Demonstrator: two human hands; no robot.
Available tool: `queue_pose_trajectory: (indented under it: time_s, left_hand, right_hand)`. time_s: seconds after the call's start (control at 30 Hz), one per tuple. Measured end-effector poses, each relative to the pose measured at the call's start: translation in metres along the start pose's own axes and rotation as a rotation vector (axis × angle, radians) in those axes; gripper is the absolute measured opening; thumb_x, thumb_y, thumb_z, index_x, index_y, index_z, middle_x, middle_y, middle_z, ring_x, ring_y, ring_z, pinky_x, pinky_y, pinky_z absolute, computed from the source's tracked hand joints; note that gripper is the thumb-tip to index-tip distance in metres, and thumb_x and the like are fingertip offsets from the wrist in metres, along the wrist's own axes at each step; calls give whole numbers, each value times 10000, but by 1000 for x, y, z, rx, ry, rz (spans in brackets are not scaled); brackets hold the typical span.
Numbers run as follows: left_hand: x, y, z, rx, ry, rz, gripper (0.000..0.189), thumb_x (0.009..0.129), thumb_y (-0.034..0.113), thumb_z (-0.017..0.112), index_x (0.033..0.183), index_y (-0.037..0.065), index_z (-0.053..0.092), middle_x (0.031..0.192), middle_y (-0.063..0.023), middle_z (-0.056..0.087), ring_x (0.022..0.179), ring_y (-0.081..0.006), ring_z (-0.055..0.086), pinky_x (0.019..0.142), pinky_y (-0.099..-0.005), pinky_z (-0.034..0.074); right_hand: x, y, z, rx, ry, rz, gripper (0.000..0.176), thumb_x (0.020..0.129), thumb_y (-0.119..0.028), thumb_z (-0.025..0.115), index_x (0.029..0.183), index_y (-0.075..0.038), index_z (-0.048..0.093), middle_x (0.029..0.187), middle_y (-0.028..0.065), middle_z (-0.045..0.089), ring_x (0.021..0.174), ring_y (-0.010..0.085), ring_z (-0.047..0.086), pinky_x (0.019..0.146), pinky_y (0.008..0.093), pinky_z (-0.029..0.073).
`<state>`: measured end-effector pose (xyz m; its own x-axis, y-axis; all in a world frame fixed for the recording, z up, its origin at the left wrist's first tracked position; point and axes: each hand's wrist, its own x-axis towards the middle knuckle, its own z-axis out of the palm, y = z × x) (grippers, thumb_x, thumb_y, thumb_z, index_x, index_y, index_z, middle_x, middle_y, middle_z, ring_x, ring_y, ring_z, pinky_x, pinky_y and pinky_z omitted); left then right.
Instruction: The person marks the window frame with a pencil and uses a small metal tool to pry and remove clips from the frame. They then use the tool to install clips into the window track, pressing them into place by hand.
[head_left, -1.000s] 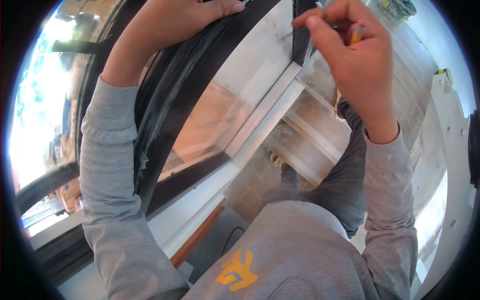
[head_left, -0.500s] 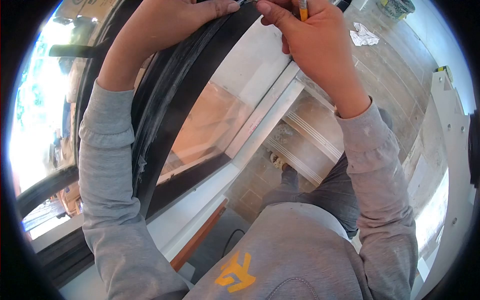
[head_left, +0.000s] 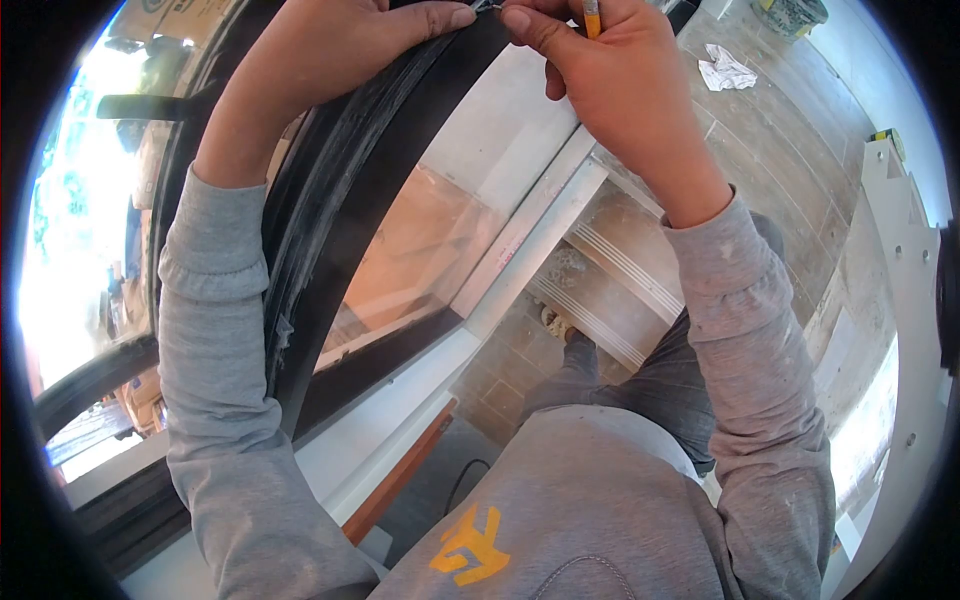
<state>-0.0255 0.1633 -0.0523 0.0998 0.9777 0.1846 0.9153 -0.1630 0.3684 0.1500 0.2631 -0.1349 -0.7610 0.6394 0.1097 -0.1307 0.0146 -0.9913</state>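
My left hand (head_left: 320, 55) lies flat against the black window frame (head_left: 330, 200) at the top of the view, thumb stretched along its edge. My right hand (head_left: 610, 85) is right beside it, fingers closed around an orange pencil (head_left: 592, 17) whose tip is hidden at the frame's edge near the left thumb. A small metal piece shows between the thumb and the right fingers; I cannot tell what it is. Both arms wear grey sleeves.
Below the frame are a glass pane (head_left: 420, 250), a white sill (head_left: 400, 400) and tiled steps (head_left: 610, 280). A white rag (head_left: 728, 70) lies on the tiled floor, a bucket (head_left: 795, 15) stands beyond it, and a white board (head_left: 905, 300) is at the right.
My right hand moved left from the frame's far upright to meet the left thumb, uncovering the rag on the floor. Since half a second ago it has barely shifted. The left hand stayed put.
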Motion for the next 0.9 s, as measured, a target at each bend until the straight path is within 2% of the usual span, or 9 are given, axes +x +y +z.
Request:
queue_pose_trajectory:
  time_s: [0.2,0.43,0.53,0.6,0.7,0.83,0.9]
  left_hand:
    - [0,0,-1,11,2,16,107,861,80,746,911,-2,699,881,-65,608,850,-184,533,803,-340,437]
    - [2,10,-2,-17,2,-8,109,856,74,747,924,-2,710,889,-65,616,853,-182,536,808,-335,439]
    - [3,19,-4,-48,-27,-121,108,854,70,746,928,-2,713,891,-66,617,858,-184,539,812,-339,442]
    - [1,2,0,-19,-1,3,108,857,70,743,930,-3,714,895,-68,620,866,-188,546,820,-343,445]
    - [1,3,-1,-7,-8,-24,98,859,63,735,932,1,715,906,-69,625,872,-191,549,824,-346,447]
    - [1,20,-1,-88,4,-64,78,860,51,724,923,7,714,922,-71,634,878,-191,553,824,-349,447]
    - [0,7,8,-173,95,11,62,857,35,711,915,13,711,913,-68,643,882,-188,560,823,-351,445]
  right_hand:
    - [-1,1,0,37,1,-91,105,989,-86,686,985,13,720,724,5,636,585,70,543,532,224,437]
    - [8,12,1,89,-21,-74,97,986,-73,683,975,15,723,719,8,635,591,77,549,540,229,443]
    - [10,11,-2,1,1,-164,96,972,-67,695,941,19,723,698,12,630,589,81,548,542,240,445]
    - [10,3,-6,-98,-14,-207,111,957,-70,709,912,30,729,690,23,642,595,88,555,552,247,451]
    - [5,-15,-8,-219,-8,-175,128,949,-79,719,904,40,735,699,35,662,606,95,570,564,244,456]
    - [10,-10,-12,-191,-41,-172,136,952,-85,719,908,43,742,719,46,680,616,103,585,574,250,471]
    - [12,-5,-14,-93,-116,-129,153,960,-95,717,909,48,739,724,55,683,620,109,590,580,259,485]
